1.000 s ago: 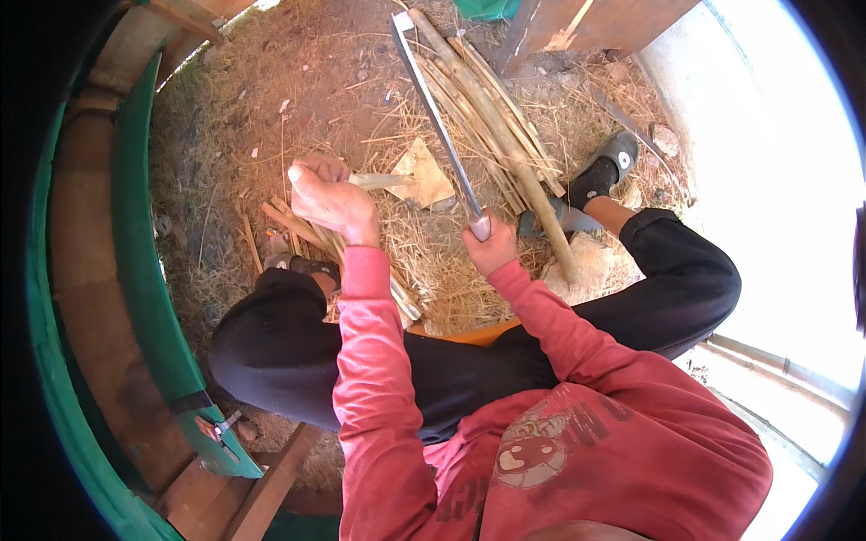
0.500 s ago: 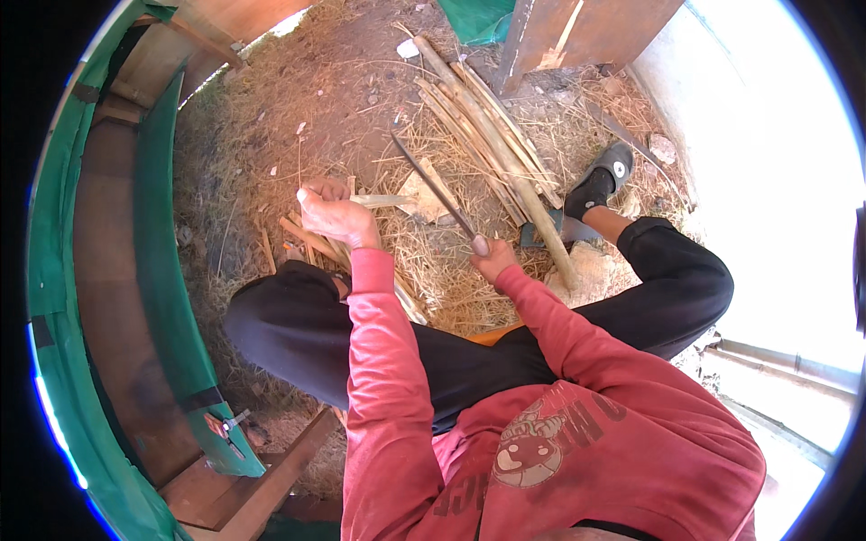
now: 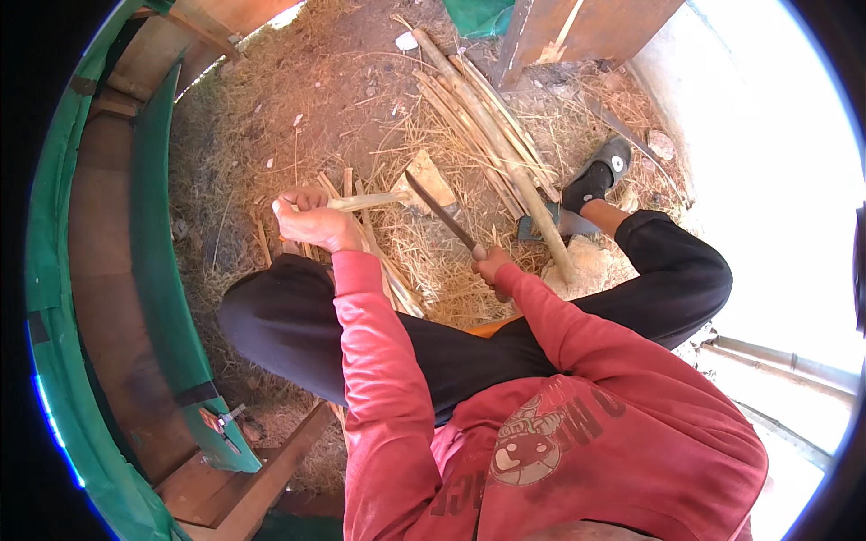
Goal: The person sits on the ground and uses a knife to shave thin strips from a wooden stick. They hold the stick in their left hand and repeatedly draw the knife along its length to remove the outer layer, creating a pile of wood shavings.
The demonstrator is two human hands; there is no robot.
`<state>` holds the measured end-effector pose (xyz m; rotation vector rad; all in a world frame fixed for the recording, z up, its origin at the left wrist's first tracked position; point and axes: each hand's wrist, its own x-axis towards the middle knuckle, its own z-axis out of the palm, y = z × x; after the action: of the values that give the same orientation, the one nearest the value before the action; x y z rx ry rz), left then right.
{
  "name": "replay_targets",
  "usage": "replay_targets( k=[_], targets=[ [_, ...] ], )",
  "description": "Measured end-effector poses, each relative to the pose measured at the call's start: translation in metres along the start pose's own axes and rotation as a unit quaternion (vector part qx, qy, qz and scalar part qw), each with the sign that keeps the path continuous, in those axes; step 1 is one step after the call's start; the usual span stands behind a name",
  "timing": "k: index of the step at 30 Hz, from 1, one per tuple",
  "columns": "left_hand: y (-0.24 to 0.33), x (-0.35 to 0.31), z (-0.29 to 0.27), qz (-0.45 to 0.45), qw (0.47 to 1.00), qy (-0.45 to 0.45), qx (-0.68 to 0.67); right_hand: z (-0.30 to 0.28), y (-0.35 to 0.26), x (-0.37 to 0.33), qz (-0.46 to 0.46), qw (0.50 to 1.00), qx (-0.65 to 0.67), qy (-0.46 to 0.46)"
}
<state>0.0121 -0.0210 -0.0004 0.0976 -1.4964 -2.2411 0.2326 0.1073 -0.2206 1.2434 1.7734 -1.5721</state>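
Observation:
My left hand (image 3: 316, 221) is closed around a pale wooden stick (image 3: 368, 201). The stick's free end points right and lies over a flat, light wood block (image 3: 428, 184) on the ground. In my right hand (image 3: 492, 267) is the handle of a long machete (image 3: 440, 213). Its dark blade slants up and left, with the tip close to the stick's end and over the block. Beneath and beside my left hand lie several split sticks (image 3: 383, 261), partly hidden by the hand and sleeve.
A bundle of longer poles (image 3: 494, 135) lies on the straw-strewn ground to the far right. Close by is my shoed foot (image 3: 603, 171). A wooden panel (image 3: 586, 36) stands at the back, a bright white wall at right. Green sheeting (image 3: 167, 261) covers a wooden frame at left.
My left hand has shifted slightly left and down with the stick. The machete has swung lower, its tip now nearer the block and to the right.

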Motion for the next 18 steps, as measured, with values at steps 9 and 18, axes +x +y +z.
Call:
replay_targets(
  k=[9, 18],
  targets=[
    [0.105, 0.065, -0.041, -0.098, 0.962, -0.1, -0.235, -0.029, -0.096, -0.059, -0.169, 0.937, 0.292, 0.088],
    [0.139, 0.1, -0.12, -0.102, 0.928, -0.195, -0.302, -0.052, -0.142, -0.09, -0.342, 0.791, 0.504, 0.061]
  ],
)
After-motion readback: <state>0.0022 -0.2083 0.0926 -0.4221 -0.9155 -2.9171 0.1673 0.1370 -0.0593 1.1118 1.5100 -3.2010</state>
